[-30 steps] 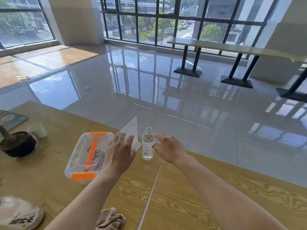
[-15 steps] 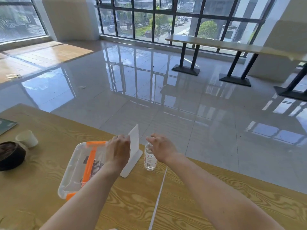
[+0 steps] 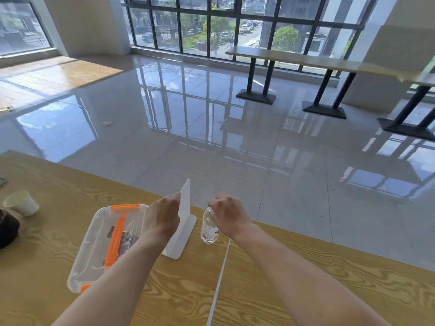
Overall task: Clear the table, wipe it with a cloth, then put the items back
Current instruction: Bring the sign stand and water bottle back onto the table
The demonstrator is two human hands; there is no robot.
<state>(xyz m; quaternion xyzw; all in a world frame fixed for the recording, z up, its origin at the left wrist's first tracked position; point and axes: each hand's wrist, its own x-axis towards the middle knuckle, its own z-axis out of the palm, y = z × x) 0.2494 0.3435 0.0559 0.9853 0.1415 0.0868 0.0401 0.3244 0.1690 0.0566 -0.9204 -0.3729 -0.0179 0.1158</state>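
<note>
On the wooden table (image 3: 306, 285): we worked near its far edge.
Paper cup (image 3: 21, 203): stood far left.
Clear box (image 3: 103, 245): orange clips, beside our left arm.
Left hand (image 3: 162, 217): our fingers pressed together against the white sign stand (image 3: 184, 212).
Right hand (image 3: 229, 214): our fingers curled over the water bottle (image 3: 208, 231), cap hidden.

Single view only, head-worn, wide-angle. Looks forward and down across the desk (image 3: 306, 278) from its near side, toward the far edge. Both forearms enter from the bottom of the frame, close to the lens. The white card stand (image 3: 182, 222) sits a little left of centre, near the desk's far edge, within arm's reach. Beyond that edge the view takes in the glossy tiled floor (image 3: 235, 137), then the window wall (image 3: 235, 24) at the top. Straight lines bow toward the frame edges. No second view to compare.
</note>
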